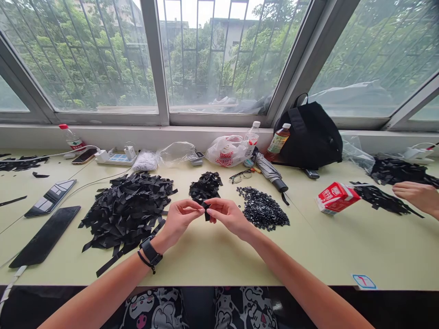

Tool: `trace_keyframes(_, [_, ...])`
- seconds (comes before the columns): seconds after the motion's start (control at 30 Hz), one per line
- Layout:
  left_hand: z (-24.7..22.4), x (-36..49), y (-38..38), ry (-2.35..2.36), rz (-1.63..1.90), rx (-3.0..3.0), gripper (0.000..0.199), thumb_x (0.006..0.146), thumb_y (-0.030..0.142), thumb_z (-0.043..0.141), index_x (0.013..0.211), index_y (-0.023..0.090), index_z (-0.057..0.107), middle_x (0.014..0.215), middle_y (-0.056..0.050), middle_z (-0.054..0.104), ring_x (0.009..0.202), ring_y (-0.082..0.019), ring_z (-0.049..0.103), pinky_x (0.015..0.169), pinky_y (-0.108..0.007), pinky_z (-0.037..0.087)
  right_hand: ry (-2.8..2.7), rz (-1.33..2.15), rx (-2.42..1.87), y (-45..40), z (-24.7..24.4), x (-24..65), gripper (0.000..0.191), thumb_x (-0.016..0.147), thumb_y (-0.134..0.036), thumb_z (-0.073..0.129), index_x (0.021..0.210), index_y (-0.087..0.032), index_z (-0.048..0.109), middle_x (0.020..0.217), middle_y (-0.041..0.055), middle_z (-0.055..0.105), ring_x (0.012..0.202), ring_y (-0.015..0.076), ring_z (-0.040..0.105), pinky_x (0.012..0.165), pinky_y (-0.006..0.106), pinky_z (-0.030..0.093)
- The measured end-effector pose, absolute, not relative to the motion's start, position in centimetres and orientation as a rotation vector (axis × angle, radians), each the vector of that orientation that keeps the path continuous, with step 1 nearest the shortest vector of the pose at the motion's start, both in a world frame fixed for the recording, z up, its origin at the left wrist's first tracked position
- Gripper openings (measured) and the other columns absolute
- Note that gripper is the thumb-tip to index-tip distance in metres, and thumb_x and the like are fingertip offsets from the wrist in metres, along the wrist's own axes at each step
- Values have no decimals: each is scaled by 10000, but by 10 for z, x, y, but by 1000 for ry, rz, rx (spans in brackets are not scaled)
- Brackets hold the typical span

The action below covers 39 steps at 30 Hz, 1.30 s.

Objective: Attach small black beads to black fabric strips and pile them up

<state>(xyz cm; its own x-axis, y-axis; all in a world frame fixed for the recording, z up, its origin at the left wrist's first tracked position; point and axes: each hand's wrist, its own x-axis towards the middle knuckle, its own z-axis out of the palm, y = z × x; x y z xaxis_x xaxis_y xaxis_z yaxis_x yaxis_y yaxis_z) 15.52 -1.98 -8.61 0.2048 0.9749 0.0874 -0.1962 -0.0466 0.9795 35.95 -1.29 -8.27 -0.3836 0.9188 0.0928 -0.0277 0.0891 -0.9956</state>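
Note:
Both of my hands meet over the table in front of me, pinching one short black fabric strip [207, 214]. My left hand [181, 218] has its thumb and finger closed at the strip's upper left side. From the other side, my right hand [228, 215] grips it between thumb and fingers. Whether a small ring is also between my fingertips is hidden. A large heap of black strips [126, 210] lies left of my hands. Just behind them sits a smaller pile of black strip pieces [206, 183]. To the right spreads a pile of small shiny black rings [264, 208].
A red drink carton [338, 198] stands tilted at right, near another person's hand [418, 196]. Glasses [241, 176], a folded umbrella [269, 171], a white plastic bag [226, 151] and a black backpack [305, 137] line the back. Phones [51, 197] and a power strip [116, 158] are at left.

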Motion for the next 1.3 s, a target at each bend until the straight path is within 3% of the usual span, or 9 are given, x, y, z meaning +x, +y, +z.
trace_keyframes(0.53, [-81, 155, -19, 874, 1148, 1158, 334, 696, 304, 922, 934, 183, 722, 979, -67, 772, 913, -217, 722, 870, -351, 557, -1565, 1429, -899, -13, -87, 360, 479, 845, -479, 784, 1206, -176, 694, 789, 29, 707, 689, 170, 658, 712, 357, 560])
trace_keyframes(0.8, [-85, 152, -17, 787, 1045, 1074, 399, 732, 304, 906, 1051, 197, 693, 972, -71, 771, 872, -186, 712, 854, -331, 532, -1781, 1186, -948, -17, -78, 360, 411, 912, -439, 704, 1247, -200, 690, 831, 40, 725, 744, 188, 662, 739, 363, 558])
trace_keyframes(1.03, [-83, 151, -17, 799, 1080, 1070, 380, 754, 323, 885, 1060, 185, 707, 1024, -92, 752, 971, -213, 712, 928, -369, 550, -1943, 488, -1292, 7, -57, 423, 240, 937, -403, 611, 959, -221, 765, 808, 62, 738, 698, 216, 632, 660, 346, 474])
trace_keyframes(1.13, [-81, 152, -17, 796, 1086, 1065, 381, 752, 300, 889, 1067, 186, 708, 1031, -86, 750, 961, -202, 711, 905, -341, 554, -2066, 393, -1471, 13, -56, 448, 185, 904, -328, 607, 843, -225, 747, 815, 62, 739, 698, 213, 628, 664, 331, 450])
trace_keyframes(1.3, [-77, 151, -19, 694, 1079, 944, 370, 748, 229, 896, 1065, 192, 710, 1012, -47, 740, 903, -163, 719, 831, -262, 553, -2199, 327, -1641, 12, -57, 459, 141, 861, -252, 597, 833, -236, 735, 887, 52, 751, 787, 212, 654, 677, 304, 438])
